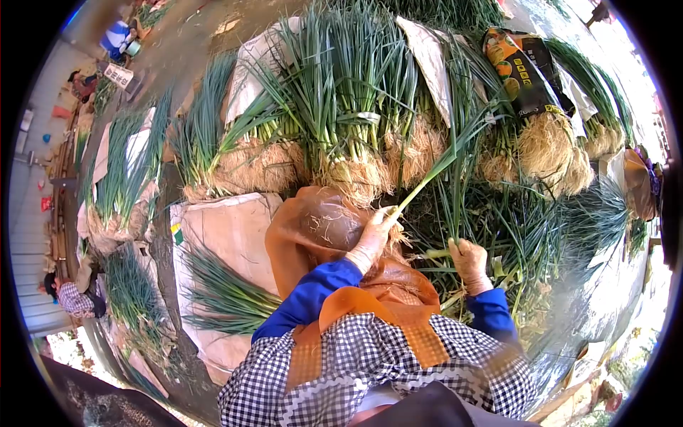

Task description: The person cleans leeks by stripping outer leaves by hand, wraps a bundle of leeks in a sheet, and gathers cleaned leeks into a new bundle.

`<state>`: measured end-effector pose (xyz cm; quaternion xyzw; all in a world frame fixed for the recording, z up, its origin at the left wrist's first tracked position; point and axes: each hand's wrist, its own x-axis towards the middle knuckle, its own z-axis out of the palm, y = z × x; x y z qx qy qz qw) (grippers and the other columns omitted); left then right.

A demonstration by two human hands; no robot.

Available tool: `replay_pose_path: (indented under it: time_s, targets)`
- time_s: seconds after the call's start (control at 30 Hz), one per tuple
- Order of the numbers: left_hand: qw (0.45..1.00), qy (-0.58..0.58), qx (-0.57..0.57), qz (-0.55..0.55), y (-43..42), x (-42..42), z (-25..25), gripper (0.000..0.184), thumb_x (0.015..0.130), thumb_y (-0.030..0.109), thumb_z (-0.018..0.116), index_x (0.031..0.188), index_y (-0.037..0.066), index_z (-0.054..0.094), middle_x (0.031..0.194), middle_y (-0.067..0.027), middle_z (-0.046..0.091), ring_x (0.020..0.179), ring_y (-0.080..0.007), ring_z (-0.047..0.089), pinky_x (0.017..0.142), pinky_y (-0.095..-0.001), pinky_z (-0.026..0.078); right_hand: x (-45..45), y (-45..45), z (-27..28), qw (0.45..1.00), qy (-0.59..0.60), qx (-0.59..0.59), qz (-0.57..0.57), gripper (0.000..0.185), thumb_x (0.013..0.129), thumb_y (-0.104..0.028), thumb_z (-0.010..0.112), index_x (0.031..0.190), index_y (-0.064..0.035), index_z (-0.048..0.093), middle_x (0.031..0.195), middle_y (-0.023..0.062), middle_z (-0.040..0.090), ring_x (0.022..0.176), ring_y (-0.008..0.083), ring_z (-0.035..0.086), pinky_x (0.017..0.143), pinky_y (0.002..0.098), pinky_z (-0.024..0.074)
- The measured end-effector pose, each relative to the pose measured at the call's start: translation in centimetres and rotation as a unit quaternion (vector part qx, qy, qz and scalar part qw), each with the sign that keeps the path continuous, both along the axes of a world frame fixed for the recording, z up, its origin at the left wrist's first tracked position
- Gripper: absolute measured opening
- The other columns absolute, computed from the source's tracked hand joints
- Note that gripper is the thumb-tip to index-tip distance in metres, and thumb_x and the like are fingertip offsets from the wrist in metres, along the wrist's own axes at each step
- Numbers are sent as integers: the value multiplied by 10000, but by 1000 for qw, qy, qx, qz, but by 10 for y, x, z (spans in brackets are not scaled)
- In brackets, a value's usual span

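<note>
My left hand (371,240) is closed round the root end of a green onion (430,175), whose pale stalk and green leaves slant up to the right. To its right, my right hand (469,262) is closed, with a pale stalk and thin leaves at its fingers. Just above my left hand stands a large tied bundle of green onions (348,107) with tangled tan roots. An orange apron (384,285) covers my lap, with loose root bits on it. Loose leaves (526,235) lie in a heap beyond my right hand.
A pale sack (228,228) at the left bears a small bunch of onions (231,295). More bundles (121,178) stand farther left. At the upper right, a black and orange bag (523,75) covers a bundle. Another person (75,299) sits at the far left.
</note>
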<state>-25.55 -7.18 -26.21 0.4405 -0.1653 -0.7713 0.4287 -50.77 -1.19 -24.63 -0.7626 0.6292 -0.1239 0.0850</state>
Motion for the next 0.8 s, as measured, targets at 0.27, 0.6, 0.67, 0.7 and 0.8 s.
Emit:
replay_pose_path:
  time_s: [0.27,0.6,0.67,0.7,0.8]
  targets:
    - [976,-147,-116,-108,6,-2,-19,516,854,101,555,1319,62,333,821,-97,598,679,-162,592,613,-249,494,80,-69,42,951,-223,197,-88,440,767,-511,609,855,-80,608,715,127,635,683,268,639,623,368,494]
    - [825,-503,-233,-108,14,-4,15,789,758,125,616,1414,115,176,711,-223,606,686,-379,609,618,-416,473,106,-77,3,966,-244,44,72,258,775,-267,643,945,-73,643,754,98,640,687,263,627,620,324,495]
    - [831,-493,-238,-103,12,-3,17,791,756,125,619,1412,105,178,694,-215,605,669,-372,609,614,-416,472,102,-76,0,952,-293,77,45,223,779,-245,638,921,-74,649,763,101,642,688,258,629,625,320,496]
    - [830,-489,-245,-112,13,-3,18,778,765,125,617,1410,94,183,683,-194,602,653,-335,611,607,-398,475,102,-73,-2,933,-341,113,20,190,782,-223,633,898,-74,654,773,103,644,689,253,630,630,316,497]
    - [837,-476,-233,-136,9,1,-12,729,792,125,606,1402,76,211,671,-137,595,620,-256,596,594,-347,482,106,-61,9,923,-366,97,62,125,789,-163,625,855,-62,661,731,98,633,651,222,625,610,303,490]
